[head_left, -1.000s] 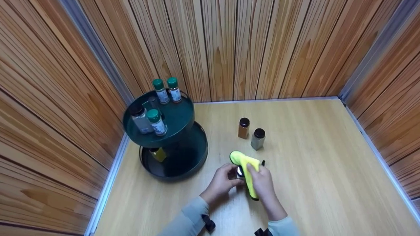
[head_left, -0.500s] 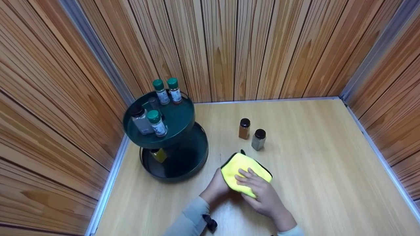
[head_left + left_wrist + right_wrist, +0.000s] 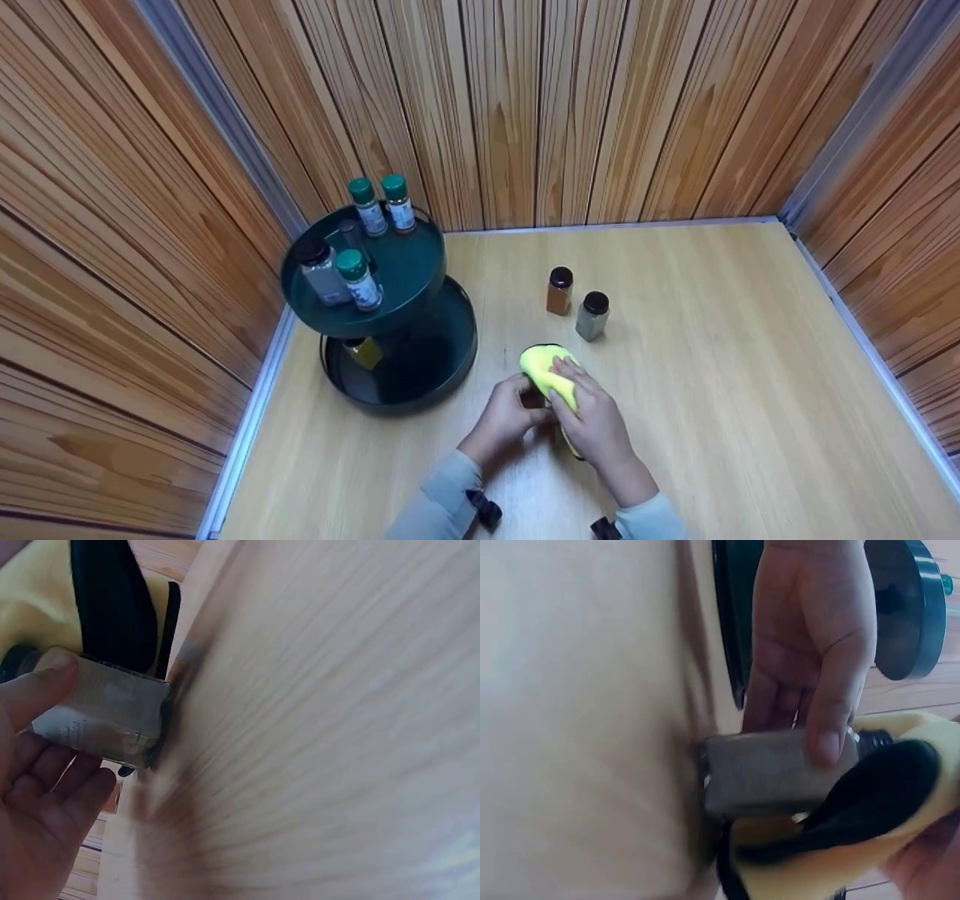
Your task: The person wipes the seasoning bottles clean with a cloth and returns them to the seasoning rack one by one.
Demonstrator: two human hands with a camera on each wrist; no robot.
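My left hand (image 3: 501, 420) holds a clear, square-sided spice jar (image 3: 112, 709) near its neck, thumb on one side and fingers on the other. Greyish contents show through the jar's walls, and its base is at the tabletop. In my right hand (image 3: 598, 427) is a yellow cleaning cloth (image 3: 541, 366) with black edging, gripped and draped over the jar's dark cap and far side. From the head view the cloth and hands hide most of the jar. The right wrist view shows the cloth's dark edging (image 3: 877, 791) against the jar's side.
A dark green two-tier round rack (image 3: 409, 274) stands at left. Its upper tier carries several jars, including a green-capped jar (image 3: 358, 281); a yellowish jar (image 3: 364, 352) is on the lower tier. Beyond my hands stand an orange-brown jar (image 3: 559, 294) and a grey jar (image 3: 592, 319). Wood-panelled walls enclose the table.
The cloth was folded in my right hand, then spread flat over the jar under open fingers, and is now bunched round the jar's top. My left hand stays at the jar.
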